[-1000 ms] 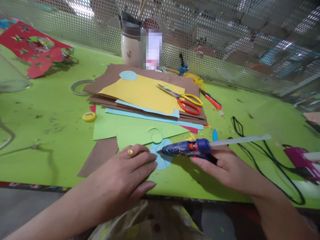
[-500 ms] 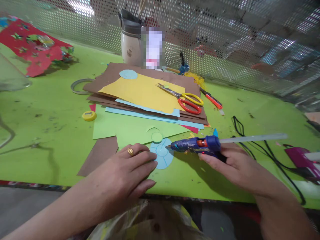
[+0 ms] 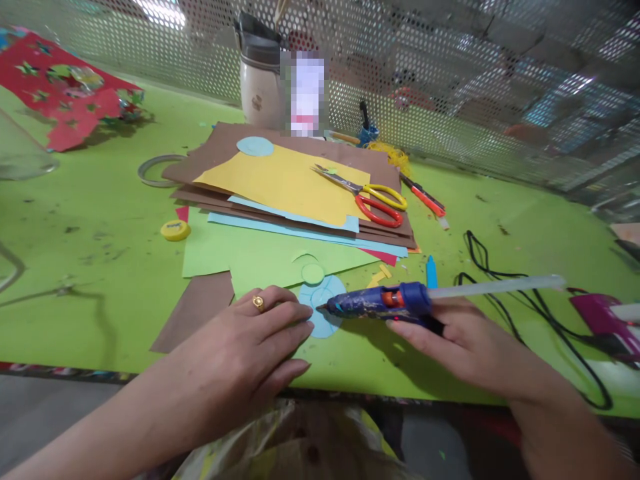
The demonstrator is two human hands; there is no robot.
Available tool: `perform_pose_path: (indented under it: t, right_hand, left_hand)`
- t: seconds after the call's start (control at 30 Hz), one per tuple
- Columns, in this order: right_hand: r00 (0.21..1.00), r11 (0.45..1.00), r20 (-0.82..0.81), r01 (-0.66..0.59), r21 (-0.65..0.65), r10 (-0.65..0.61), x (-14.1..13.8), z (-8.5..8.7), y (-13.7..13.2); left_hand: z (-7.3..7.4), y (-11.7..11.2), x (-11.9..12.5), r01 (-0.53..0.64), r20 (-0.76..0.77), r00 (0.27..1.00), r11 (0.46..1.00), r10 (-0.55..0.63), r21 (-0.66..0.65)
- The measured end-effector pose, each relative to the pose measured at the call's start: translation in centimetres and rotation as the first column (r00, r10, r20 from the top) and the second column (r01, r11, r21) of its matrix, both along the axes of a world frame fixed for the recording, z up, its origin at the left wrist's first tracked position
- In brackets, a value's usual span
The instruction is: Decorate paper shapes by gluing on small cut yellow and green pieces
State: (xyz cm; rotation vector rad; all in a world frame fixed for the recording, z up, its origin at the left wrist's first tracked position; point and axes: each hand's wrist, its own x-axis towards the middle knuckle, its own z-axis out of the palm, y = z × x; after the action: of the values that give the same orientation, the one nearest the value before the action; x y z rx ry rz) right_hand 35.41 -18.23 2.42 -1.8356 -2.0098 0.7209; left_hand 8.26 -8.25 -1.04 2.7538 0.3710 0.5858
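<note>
On the table lies a round light-blue paper disc (image 3: 327, 329) with a ring and lines drawn on it. My left hand (image 3: 250, 340), with a gold ring on one finger, rests at the disc's left edge; its fingers are stretched out and their tips touch the paper. In my right hand (image 3: 465, 340) is a blue hot glue gun (image 3: 375, 303), a long clear glue stick (image 3: 495, 287) poking out of its back. Its nozzle points left, over the disc near the drawn ring. A small green paper circle (image 3: 313, 274) lies just above the disc.
Beyond the disc is a stack of brown, yellow, blue and green paper (image 3: 290, 187) with scissors (image 3: 367, 197) on it. A box cutter (image 3: 425, 195), yellow cap (image 3: 175, 231), tape roll (image 3: 150, 171) and black cord (image 3: 545, 307) surround it. A bottle (image 3: 260, 80) stands behind.
My right hand has moved the glue gun a little left and down, so its nozzle tip is further left over the disc. My left hand stays at the disc's edge.
</note>
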Motion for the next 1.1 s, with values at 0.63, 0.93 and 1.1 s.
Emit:
perform_pose_path:
  t: [0.63, 0.93, 1.1]
  right_hand:
    - [0.996, 0.994, -0.03, 0.085, 0.073, -0.083, 0.7, 0.1, 0.4]
    - [0.995, 0.994, 0.023, 0.094, -0.055, -0.092, 1.2, 0.1, -0.8]
    - [0.996, 0.997, -0.043, 0.071, -0.041, -0.072, 0.5, -0.1, -0.3]
  left_hand:
    - [0.0, 0.3, 0.1, 0.035, -0.036, 0.999, 0.999, -0.034, 0.017]
    - [-0.2, 0.2, -0.1, 0.032, -0.035, 0.999, 0.999, -0.032, 0.001]
    - [0.0, 0.2, 0.0, 0.036, -0.044, 0.998, 0.999, -0.036, -0.016]
